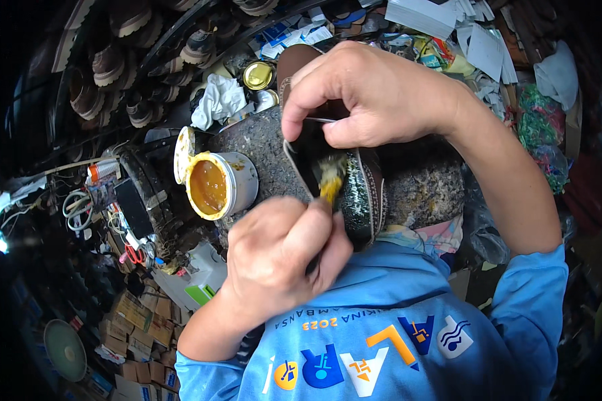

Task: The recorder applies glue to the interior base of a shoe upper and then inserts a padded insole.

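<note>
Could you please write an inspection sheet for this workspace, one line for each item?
Surface: rough speckled work block, stained with yellow glue.
Job's things: dark shoe, pried open; small brush carrying yellow glue; open glue can, its lid resting against it.
Clutter: white rag, gold tin lid, papers, cardboard boxes.
Grippers: left hand grips the brush; right hand holds the shoe open.
Cables: white coiled cord at left.
Surroundings: rows of shoes on shelves above.
</note>
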### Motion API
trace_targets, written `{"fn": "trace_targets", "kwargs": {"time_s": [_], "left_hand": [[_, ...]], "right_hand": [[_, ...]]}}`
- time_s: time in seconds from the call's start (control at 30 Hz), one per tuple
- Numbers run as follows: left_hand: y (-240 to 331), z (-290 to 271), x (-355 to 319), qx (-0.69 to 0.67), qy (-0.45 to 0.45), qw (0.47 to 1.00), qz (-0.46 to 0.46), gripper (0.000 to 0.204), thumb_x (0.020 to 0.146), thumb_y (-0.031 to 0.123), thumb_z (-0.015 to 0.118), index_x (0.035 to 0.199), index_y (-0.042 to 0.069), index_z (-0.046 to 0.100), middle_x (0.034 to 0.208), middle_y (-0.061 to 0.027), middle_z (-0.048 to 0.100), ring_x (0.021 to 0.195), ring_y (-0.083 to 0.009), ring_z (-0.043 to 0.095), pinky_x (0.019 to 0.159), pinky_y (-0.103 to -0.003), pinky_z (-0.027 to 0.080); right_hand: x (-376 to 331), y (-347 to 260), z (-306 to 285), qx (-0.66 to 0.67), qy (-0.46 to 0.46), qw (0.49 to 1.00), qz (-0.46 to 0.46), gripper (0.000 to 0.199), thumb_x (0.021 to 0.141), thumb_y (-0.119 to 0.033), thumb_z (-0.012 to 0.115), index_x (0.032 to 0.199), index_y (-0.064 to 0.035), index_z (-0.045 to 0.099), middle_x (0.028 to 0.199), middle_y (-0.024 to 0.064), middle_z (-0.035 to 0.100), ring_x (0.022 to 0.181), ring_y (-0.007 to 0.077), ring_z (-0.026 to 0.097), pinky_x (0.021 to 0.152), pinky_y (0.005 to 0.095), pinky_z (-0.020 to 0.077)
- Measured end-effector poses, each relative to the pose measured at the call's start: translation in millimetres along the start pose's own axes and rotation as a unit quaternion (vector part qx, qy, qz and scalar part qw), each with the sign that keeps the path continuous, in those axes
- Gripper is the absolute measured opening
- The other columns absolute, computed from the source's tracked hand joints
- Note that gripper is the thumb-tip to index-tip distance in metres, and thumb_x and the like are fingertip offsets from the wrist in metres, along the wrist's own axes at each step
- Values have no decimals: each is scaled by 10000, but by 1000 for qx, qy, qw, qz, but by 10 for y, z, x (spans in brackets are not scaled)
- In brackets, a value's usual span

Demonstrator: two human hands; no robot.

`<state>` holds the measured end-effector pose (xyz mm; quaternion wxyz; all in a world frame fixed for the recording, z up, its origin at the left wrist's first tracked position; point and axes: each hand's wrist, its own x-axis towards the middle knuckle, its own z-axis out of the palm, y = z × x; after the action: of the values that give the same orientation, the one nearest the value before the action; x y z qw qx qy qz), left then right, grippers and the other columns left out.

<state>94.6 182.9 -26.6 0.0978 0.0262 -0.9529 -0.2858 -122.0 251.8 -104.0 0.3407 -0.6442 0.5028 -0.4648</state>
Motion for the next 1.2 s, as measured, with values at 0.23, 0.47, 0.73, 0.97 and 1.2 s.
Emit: {"fn": "trace_targets", "kwargs": {"time_s": [0.23,0.47,0.73,0.97,1.2], "left_hand": [[-24,-82,157,9,-5,1000,-22,88,769,-68,735,837,-33,692,667,-119,634,518,-229,613,489,-320,469],[144,-193,24,-127,-70,987,-66,85,755,-78,703,829,-39,689,640,-112,623,501,-237,618,501,-322,484],[-354,-82,204,-147,-31,982,-111,58,854,39,708,853,-18,718,668,-100,657,570,-180,644,552,-303,509],[-362,-223,305,-238,-172,938,-183,80,853,77,697,815,12,721,590,-66,630,540,-127,627,534,-288,505],[-384,-245,334,-221,-221,950,-20,73,733,16,731,804,19,713,684,-94,651,615,-261,660,584,-355,522]], "right_hand": [[-27,4,-16,19,2,1000,17,333,706,-30,658,1024,-27,755,835,122,732,758,247,691,720,384,544],[-14,40,-19,24,7,999,-27,335,699,-42,653,1017,-26,757,879,130,738,795,238,693,736,363,541],[-24,-95,-75,38,-36,996,71,337,712,-14,613,1021,4,746,928,85,721,858,190,668,768,322,535],[-14,-112,-73,-22,-16,998,50,245,706,12,634,930,1,733,854,73,675,806,202,651,728,319,502],[-15,-100,-45,-20,-18,998,58,267,707,45,621,940,0,743,882,63,680,842,180,650,775,306,510]]}}
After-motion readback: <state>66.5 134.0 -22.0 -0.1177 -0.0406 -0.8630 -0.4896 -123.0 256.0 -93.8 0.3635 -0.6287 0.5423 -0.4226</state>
